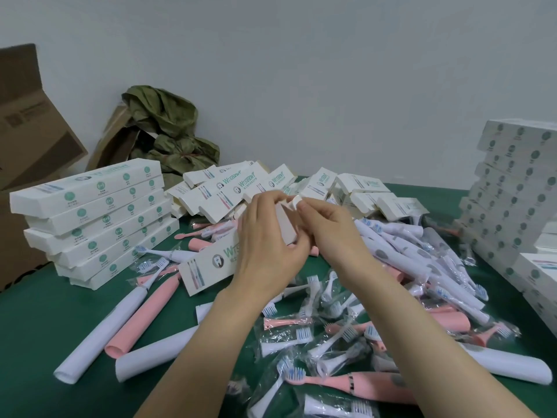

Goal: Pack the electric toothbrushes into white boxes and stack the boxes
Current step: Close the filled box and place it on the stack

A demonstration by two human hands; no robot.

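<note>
At nine o'clock, boxes (90,212) stand stacked on the worktop (36,327). At centre my left hand (268,245) grips a white box (286,227); my right hand (328,224), at its three o'clock, pinches the end flap (297,202). Toothbrushes (388,239) lie loose at four o'clock.

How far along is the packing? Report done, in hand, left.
Done: a left stack and a right stack of boxes. In hand: the left hand and right hand hold one box, working its end flap. Left: many loose toothbrushes and a heap of unstacked boxes behind.
</note>
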